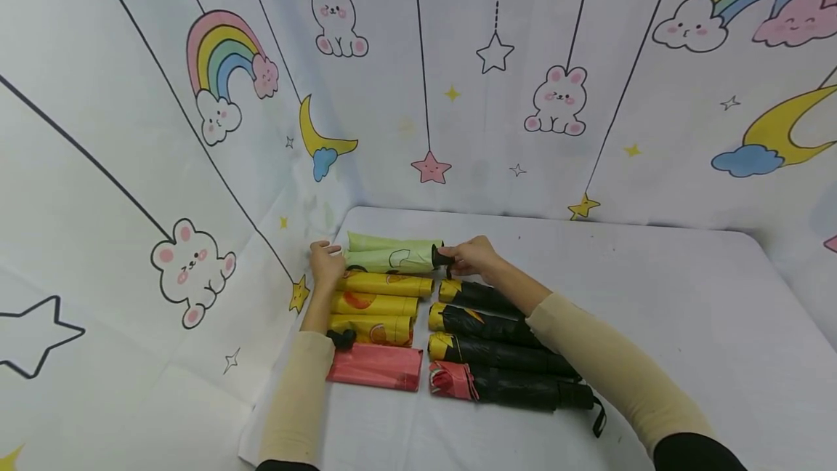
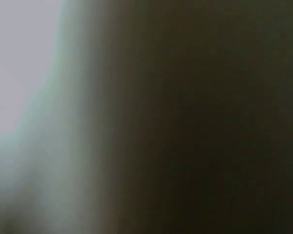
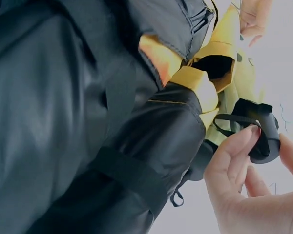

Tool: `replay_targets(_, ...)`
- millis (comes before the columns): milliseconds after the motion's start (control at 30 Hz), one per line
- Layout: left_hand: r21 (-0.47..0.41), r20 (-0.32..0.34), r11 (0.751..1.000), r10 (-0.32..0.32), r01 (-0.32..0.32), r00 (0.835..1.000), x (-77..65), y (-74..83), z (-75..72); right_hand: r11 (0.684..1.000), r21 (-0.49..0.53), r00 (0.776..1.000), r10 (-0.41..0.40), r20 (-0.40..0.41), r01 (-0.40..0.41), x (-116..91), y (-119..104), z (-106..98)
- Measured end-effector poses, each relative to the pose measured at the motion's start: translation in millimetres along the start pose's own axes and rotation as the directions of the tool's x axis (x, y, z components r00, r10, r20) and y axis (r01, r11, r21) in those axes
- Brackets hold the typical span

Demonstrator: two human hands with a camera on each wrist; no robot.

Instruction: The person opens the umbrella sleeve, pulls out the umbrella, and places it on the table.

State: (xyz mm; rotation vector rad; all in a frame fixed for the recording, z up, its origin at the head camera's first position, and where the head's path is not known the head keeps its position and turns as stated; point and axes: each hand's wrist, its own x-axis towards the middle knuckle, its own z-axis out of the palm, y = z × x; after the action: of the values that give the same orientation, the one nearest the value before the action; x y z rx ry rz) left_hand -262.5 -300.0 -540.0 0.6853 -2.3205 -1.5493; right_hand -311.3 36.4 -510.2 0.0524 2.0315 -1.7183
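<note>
The light green umbrella [image 1: 392,260], rolled up, lies across the white table [image 1: 686,311] with both of the person's hands at its ends. At its right end, the right hand [image 1: 476,256] pinches the black handle [image 3: 269,141] between thumb and curled fingers, with a thin strap [image 3: 228,118] looped against them. The left hand [image 1: 327,265] is at its left end; the left wrist view is only a dark blur, so whether those fingers grip or merely touch cannot be told. A second green umbrella [image 1: 386,241] lies just beyond it. On its near side come three yellow rolls [image 1: 374,304], then a flat red bundle [image 1: 375,367]. To its near right lie three black umbrellas [image 1: 493,324] with yellow ends and a red-ended black umbrella [image 1: 516,387]. Behind it hangs a patterned backdrop [image 1: 458,6].
</note>
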Motion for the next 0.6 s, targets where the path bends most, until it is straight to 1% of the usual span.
replay_targets(100, -0.003, 0.005, 1.000, -0.005, 0.005, 1.000, -0.2, -0.1, -0.8, 1.000, 0.014, 1.000, -0.005, -0.008, 0.005, -3, -2, 1)
replay_targets(233, -0.012, 0.012, 1.000, -0.012, 0.012, 1.000, 0.8, 1.3, 0.9, 0.999, 0.030, 1.000, -0.011, -0.011, 0.011, -5, -2, -2)
replay_targets(367, 0.001, 0.016, 1.000, -0.027, 0.027, 1.000, 1.3, 2.7, 1.3, 0.999, 0.047, 1.000, -0.018, -0.003, 0.018, -7, 0, -7)
replay_targets(600, -0.020, 0.024, 0.999, -0.027, 0.028, 0.999, -0.3, 1.2, -2.8, 0.998, 0.053, 1.000, -0.026, 0.007, 0.025, -11, 2, -10)
